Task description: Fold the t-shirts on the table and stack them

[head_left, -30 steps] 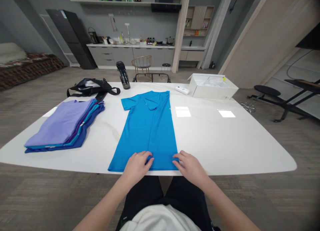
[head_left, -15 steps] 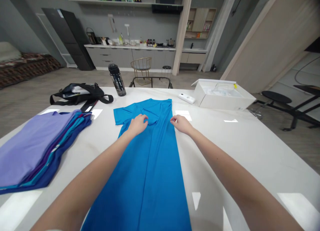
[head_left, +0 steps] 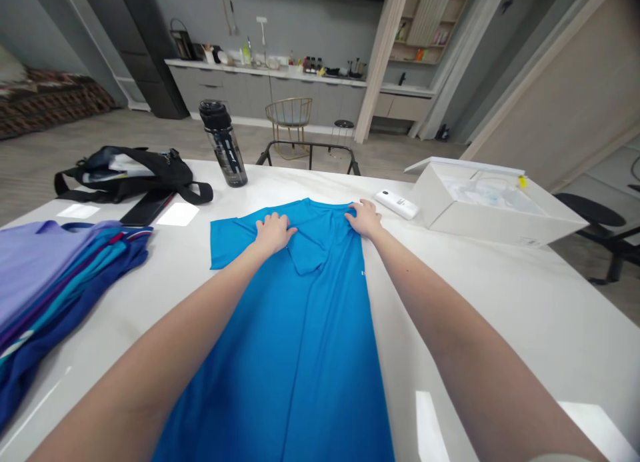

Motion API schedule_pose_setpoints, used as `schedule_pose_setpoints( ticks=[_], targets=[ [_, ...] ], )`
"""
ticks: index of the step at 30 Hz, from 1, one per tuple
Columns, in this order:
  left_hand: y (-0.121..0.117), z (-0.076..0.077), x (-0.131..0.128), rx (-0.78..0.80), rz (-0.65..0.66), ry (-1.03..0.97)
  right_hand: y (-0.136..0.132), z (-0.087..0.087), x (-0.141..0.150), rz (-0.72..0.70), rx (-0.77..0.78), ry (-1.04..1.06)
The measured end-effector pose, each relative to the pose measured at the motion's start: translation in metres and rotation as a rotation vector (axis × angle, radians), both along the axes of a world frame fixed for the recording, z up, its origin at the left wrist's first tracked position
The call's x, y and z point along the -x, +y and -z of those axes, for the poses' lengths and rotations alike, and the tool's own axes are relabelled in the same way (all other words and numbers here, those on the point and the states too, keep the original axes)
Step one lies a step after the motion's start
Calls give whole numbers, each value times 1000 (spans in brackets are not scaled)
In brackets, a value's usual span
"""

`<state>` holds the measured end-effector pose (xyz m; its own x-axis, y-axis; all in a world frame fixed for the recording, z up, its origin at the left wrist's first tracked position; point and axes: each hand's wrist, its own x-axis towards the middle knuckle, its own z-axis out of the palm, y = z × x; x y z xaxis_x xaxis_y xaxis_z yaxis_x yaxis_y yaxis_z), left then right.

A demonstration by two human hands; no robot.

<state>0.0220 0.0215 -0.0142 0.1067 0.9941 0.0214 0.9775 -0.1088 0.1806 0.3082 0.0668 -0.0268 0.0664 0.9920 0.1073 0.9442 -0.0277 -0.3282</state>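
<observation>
A blue T-shirt (head_left: pixel 320 329) lies lengthwise on the table, its right side folded inward and one sleeve spread to the left. My left hand (head_left: pixel 274 234) rests on the upper part of the shirt near that sleeve, fingers apart and bent a little against the cloth. At the upper right corner, beside the collar, my right hand (head_left: pixel 365 219) touches the folded edge with thumb and fingers apart. Loose creases run across the chest between the two hands. The shirt's lower end passes out of view at the bottom.
Left of the shirt lies a stack of folded clothes (head_left: pixel 55 269), lilac on top. Behind it are a black bag (head_left: pixel 135 172), a dark phone-like slab (head_left: pixel 147 207) and a water bottle (head_left: pixel 226 145). A white remote-like device (head_left: pixel 397 204) and an open white box (head_left: pixel 500 212) sit right.
My right hand has moved forward from the shirt's right edge to the collar corner. My left hand presses flatter on the cloth. The view has shifted closer to the table.
</observation>
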Motion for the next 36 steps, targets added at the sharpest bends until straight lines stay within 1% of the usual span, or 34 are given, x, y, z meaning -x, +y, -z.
schedule_pose_setpoints(
  ticks=[3, 6, 8, 10, 13, 15, 16, 18, 19, 20, 21, 23, 24, 25, 27, 30, 33, 36],
  targets=[
    [8, -10, 2, 19, -4, -153, 9, 5, -3, -17, -22, 30],
    [17, -21, 4, -57, -56, -351, 17, 3, -3, -24, -108, 79],
    [25, -24, 6, -125, -97, -424, 21, 2, 1, -6, -161, 100],
    [35, -20, 10, -154, -143, -429, 23, 2, 5, 11, -168, 91],
    [47, -8, 14, -89, -196, -388, 22, 8, 11, 19, -105, 39],
    [47, -2, 15, -67, -205, -349, 17, 11, 14, 36, -99, 13],
    [43, -1, 13, -103, -205, -321, 14, 11, 15, 53, -124, 2],
    [31, -2, 7, -244, -165, -250, 3, 9, 18, 93, -214, -30],
    [22, -4, 2, -313, -105, -215, -4, 8, 20, 99, -260, -51],
    [13, -6, -4, -354, -16, -187, -12, 6, 23, 86, -294, -73],
    [3, -8, -9, -354, 97, -164, -21, 4, 25, 51, -309, -93],
    [-17, -7, -21, -256, 311, -128, -43, 1, 30, -72, -273, -121],
    [-26, -5, -25, -188, 377, -108, -54, 1, 33, -138, -231, -129],
    [-34, -2, -29, -127, 411, -89, -65, 0, 34, -194, -184, -133],
    [-47, 5, -32, -53, 416, -71, -85, 1, 35, -254, -96, -138],
    [-60, 10, -28, -61, 383, -103, -105, -2, 33, -240, -19, -152],
    [-66, 6, -12, -128, 314, -117, -114, -11, 36, -200, -2, -180],
    [-63, -4, 17, -171, 187, -83, -112, -24, 52, -202, -47, -188]
  ],
)
